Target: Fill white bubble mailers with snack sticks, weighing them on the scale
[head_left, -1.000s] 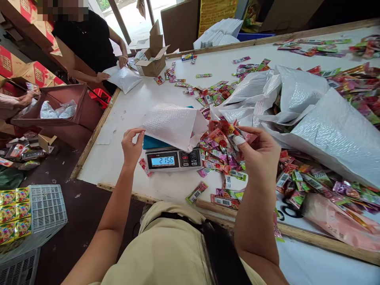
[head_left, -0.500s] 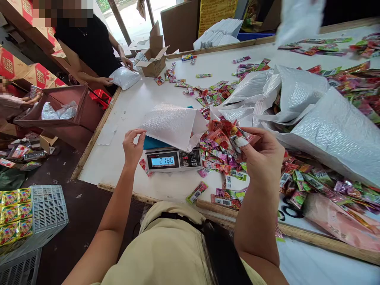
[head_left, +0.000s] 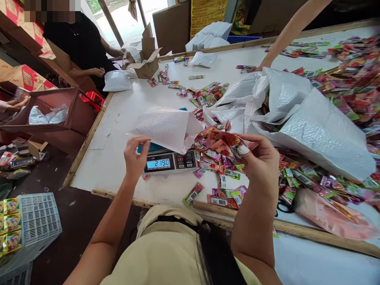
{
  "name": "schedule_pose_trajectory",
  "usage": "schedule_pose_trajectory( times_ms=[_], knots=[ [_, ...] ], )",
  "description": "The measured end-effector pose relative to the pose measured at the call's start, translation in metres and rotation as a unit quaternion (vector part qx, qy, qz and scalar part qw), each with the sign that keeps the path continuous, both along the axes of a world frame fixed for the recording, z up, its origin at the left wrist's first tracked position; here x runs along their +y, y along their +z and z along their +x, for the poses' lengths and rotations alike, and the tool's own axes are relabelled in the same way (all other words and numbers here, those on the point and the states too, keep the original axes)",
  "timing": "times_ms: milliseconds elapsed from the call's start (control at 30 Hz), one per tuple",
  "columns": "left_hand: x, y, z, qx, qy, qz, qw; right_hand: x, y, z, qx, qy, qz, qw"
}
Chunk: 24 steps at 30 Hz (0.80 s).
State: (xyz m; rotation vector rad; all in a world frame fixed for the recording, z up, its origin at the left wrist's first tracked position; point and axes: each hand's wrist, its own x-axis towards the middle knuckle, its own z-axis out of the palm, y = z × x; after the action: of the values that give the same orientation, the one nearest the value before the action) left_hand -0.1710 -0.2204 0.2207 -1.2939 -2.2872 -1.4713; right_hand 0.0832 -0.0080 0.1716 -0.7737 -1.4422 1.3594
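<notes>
My right hand (head_left: 261,156) grips a few red snack packets (head_left: 224,144) over a pile of small colourful packets (head_left: 212,156). Something white covers its thumb tip. A white bubble mailer (head_left: 166,124) lies on a digital scale (head_left: 172,160), its mouth turned right toward the pile. The display reads 219.0. Beside the mailer's left end is my left hand (head_left: 136,156), fingers curved and thumb slightly apart, with nothing visible in it. Whether it touches the mailer I cannot tell. Part of the scale's blue plate (head_left: 151,147) shows beneath the mailer.
Filled mailers (head_left: 323,134) lie among packets on the right. Scissors (head_left: 286,208) and a pink bag (head_left: 332,215) are near the wooden front edge. A co-worker's arm (head_left: 285,39) reaches in at the back. Another person stands by a cardboard box (head_left: 145,63) and mailer (head_left: 117,81).
The display went from 218.6 to 219.0. My right hand still holds red packets. A mailer now lies at the back, and the co-worker's arm reaches to the packets. The other person let go of their mailer.
</notes>
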Motion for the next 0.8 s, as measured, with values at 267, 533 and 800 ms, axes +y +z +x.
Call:
schedule_pose_trajectory(
  times_ms=[267, 533, 800],
  knots=[
    [0.077, -0.069, 0.148, -0.645, -0.247, -0.017, 0.723, -0.015, -0.039, 0.031, 0.007, 0.089, -0.159, 0.983],
    [0.096, -0.105, 0.157, -0.709, -0.142, 0.003, 0.691, -0.015, -0.044, 0.038, 0.029, -0.081, -0.112, 0.99],
    [0.063, -0.141, 0.163, -0.723, -0.129, -0.152, 0.662, -0.019, 0.011, -0.041, -0.075, 0.004, 0.189, 0.979]
  ],
)
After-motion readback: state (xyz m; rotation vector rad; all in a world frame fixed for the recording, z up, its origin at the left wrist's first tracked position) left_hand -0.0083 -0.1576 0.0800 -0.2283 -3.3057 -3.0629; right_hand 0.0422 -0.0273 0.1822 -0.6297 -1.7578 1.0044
